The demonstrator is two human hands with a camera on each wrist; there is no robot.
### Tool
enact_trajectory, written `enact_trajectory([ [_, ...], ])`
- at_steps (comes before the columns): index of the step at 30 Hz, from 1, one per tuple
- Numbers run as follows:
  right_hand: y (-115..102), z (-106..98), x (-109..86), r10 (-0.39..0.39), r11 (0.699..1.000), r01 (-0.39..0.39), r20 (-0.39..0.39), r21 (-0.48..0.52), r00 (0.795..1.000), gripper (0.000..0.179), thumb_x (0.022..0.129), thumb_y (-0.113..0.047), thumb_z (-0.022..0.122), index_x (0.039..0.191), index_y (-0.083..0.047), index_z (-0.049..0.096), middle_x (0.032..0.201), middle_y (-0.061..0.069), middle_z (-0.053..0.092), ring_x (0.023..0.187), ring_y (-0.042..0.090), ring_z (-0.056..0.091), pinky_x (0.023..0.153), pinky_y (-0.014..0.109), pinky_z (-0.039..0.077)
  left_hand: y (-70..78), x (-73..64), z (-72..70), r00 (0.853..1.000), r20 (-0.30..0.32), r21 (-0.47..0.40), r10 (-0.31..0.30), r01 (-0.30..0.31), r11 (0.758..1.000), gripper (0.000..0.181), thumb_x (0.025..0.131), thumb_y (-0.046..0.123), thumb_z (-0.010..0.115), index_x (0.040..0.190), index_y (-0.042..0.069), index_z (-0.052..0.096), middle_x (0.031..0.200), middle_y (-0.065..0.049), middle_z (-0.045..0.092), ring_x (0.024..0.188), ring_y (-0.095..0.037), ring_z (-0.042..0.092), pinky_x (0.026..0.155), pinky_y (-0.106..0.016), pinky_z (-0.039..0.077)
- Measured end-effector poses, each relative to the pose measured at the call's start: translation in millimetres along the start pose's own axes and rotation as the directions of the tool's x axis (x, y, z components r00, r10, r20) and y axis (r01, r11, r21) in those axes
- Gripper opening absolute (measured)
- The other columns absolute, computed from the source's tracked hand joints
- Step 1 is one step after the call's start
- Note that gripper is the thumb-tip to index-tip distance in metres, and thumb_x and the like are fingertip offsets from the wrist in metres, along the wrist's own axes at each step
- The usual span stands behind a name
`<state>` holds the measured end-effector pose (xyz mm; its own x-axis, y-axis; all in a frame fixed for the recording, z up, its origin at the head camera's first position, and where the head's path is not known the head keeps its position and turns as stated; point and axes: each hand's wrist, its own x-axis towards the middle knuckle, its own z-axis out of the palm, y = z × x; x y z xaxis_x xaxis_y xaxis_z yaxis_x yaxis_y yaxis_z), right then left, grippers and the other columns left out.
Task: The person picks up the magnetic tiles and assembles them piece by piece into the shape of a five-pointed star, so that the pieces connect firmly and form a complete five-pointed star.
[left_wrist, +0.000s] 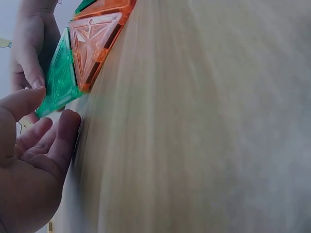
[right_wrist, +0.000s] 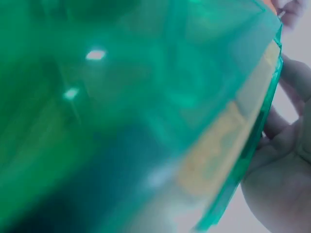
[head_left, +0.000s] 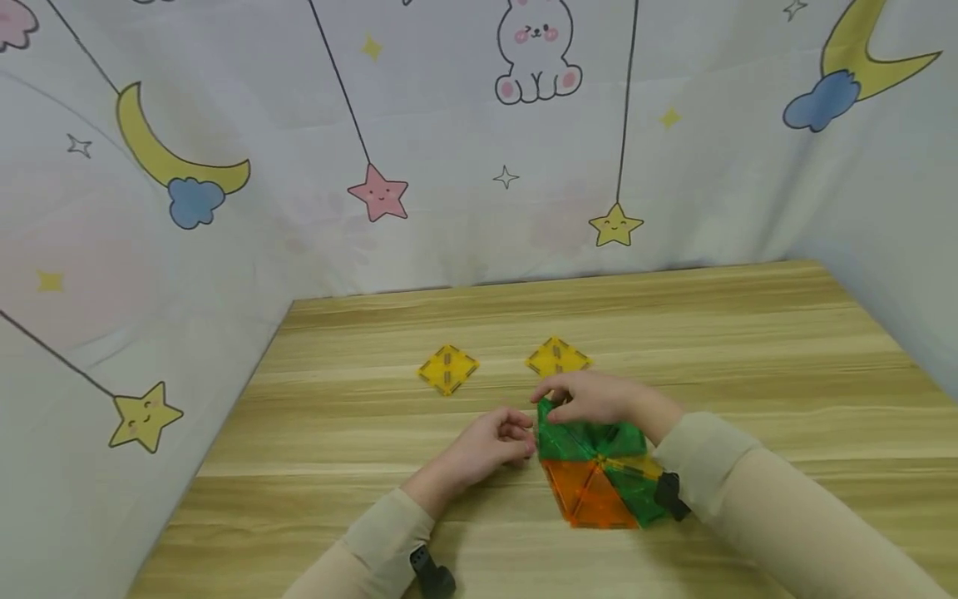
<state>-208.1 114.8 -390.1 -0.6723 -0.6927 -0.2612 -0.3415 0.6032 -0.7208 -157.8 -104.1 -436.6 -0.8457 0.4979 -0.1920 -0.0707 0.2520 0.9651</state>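
Several triangular magnetic tiles [head_left: 590, 491], translucent green, orange and yellow, are joined in a fan around a common centre point. My right hand [head_left: 599, 398] reaches over their far side and grips a raised green tile [head_left: 557, 441] near its upper corner, thumb on the near face. My left hand [head_left: 490, 449] is at the left edge of that tile, fingers loosely bent. In the left wrist view, the left thumb and fingertips [left_wrist: 70, 119] are spread apart right at the green tile's corner. Green tile [right_wrist: 184, 73] fills much of the right wrist view, blurred, and covers part of the right hand.
Two yellow diamond shapes lie flat farther back on the wood-grain table [head_left: 337, 449]: a left diamond [head_left: 437, 371] and a right diamond [head_left: 546, 359] just behind my right hand. A white printed cloth [head_left: 464, 241] rises behind the table's far edge.
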Motion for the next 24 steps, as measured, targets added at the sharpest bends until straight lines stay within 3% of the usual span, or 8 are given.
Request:
enact_trajectory([
  [5,10.0,-7.0,-7.8,0.018,0.999,-0.021,-0.066,-0.044,0.998,0.032,0.092,-0.019,0.06,0.122,-0.009,0.058,0.101,0.004,0.063,0.089,0.017,0.059,0.076,0.036,0.048,-2.5,0.4,-1.6,1.0,-0.005,-0.005,-0.002,0.002,1.0,0.035,0.089,0.009,0.063,0.119,-0.006,0.049,0.1,-0.011,0.062,0.083,-0.017,0.06,0.072,-0.033,0.051],
  [10,20.6,-14.2,-18.9,0.067,0.996,-0.075,-0.146,-0.055,0.987,0.029,0.093,-0.019,0.059,0.119,-0.007,0.057,0.097,0.004,0.064,0.086,0.017,0.06,0.074,0.037,0.048,-2.5,0.4,-2.6,1.0,-0.009,0.03,-0.004,0.005,1.0,0.036,0.088,0.01,0.064,0.118,-0.004,0.05,0.101,-0.009,0.062,0.084,-0.016,0.06,0.072,-0.031,0.05],
  [18,30.1,-17.4,-31.5,0.203,0.977,-0.212,-0.274,-0.005,0.94,0.032,0.097,-0.018,0.052,0.127,-0.007,0.052,0.101,0.011,0.062,0.086,0.021,0.059,0.067,0.035,0.046,-0.9,-0.4,-2.5,1.0,0.006,0.09,0.016,-0.016,0.996,0.035,0.088,0.009,0.065,0.117,-0.003,0.051,0.102,-0.01,0.061,0.085,-0.015,0.06,0.071,-0.03,0.05],
  [24,29.3,-16.9,-34.6,0.244,0.966,-0.259,-0.312,-0.007,0.918,0.03,0.098,-0.016,0.048,0.126,-0.006,0.055,0.111,0.018,0.059,0.091,0.025,0.058,0.065,0.035,0.044,-0.9,1.3,-2.3,0.999,0.034,0.146,0.02,-0.025,0.989,0.034,0.088,0.013,0.066,0.117,-0.001,0.054,0.103,-0.008,0.061,0.084,-0.014,0.058,0.071,-0.028,0.05],
])
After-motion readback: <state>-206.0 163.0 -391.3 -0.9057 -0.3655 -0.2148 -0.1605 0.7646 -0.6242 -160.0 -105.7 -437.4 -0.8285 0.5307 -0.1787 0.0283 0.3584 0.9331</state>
